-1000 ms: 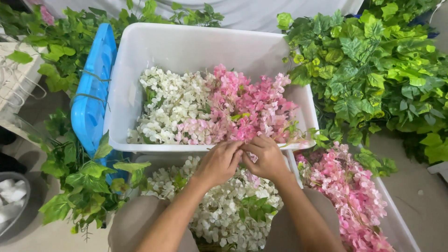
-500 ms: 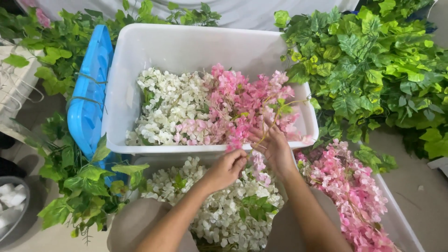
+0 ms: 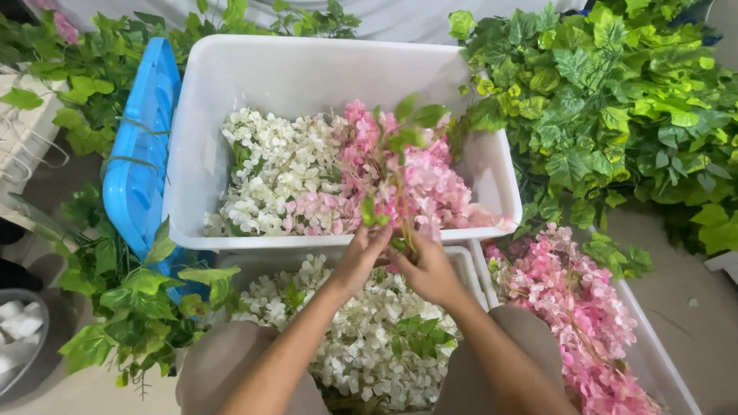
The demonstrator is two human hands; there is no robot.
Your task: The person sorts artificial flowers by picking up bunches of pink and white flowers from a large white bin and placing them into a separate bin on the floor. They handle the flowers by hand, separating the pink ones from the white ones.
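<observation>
Both hands meet over the near rim of the big white bin (image 3: 201,154). The left hand (image 3: 360,257) and right hand (image 3: 427,269) are each clamped on a pink sprig (image 3: 400,180) with green leaves, held upright above the bin's white and pink blossoms.

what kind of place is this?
Probably a workspace for sorting artificial flowers: white bins filled with white blossoms and pink blossoms, heaps of green foliage around, both hands on a pink sprig.
</observation>
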